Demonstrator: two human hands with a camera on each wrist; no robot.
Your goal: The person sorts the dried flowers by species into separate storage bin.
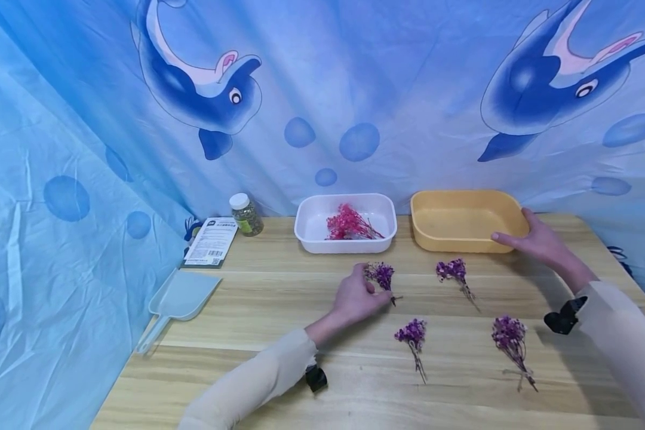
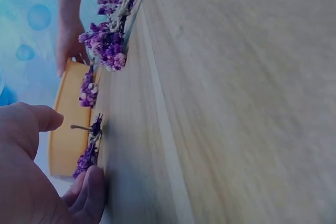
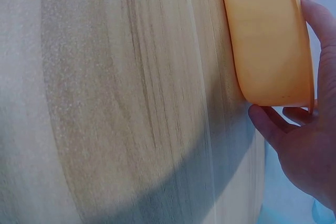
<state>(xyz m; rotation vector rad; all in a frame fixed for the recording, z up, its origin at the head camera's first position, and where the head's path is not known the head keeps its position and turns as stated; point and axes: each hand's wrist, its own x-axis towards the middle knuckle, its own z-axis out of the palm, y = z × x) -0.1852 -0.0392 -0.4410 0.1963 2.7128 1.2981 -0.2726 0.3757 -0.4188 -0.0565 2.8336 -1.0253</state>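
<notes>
- Blue curtain [image 1: 322, 71] with dolphin prints hangs behind and left of a wooden table [image 1: 269, 298], as the head view shows.
- Head view, back edge of the table: a lidded jar [image 1: 247, 216], a white tray [image 1: 345, 246] holding pink flowers [image 1: 349, 222], and a yellow tray [image 1: 464, 245], just beside each other in the case of the 2 trays.
- Head view, left side: a packet [image 1: 211, 242] sits at the back left corner, and a pale dustpan [image 1: 185, 292] lies along the left edge.
- Head view, hands: the left hand [image 1: 359, 295] is spread around a purple bunch [image 1: 381, 276] lying before the white tray; the right hand [image 1: 534, 242] grips the yellow tray's right end.
- Head view, remaining flowers: the 2nd bunch [image 1: 453, 272] lies in front of the yellow tray, the 3rd bunch [image 1: 412, 334] farther from the back edge, the 4th bunch [image 1: 509, 340] nearest the right edge.
- Left wrist view: thumb and fingertips stand well apart, the purple bunch between them (whether a finger touches it, I cannot tell).
- Right wrist view: bent fingers and thumb span the yellow tray's end, touching its wall.
</notes>
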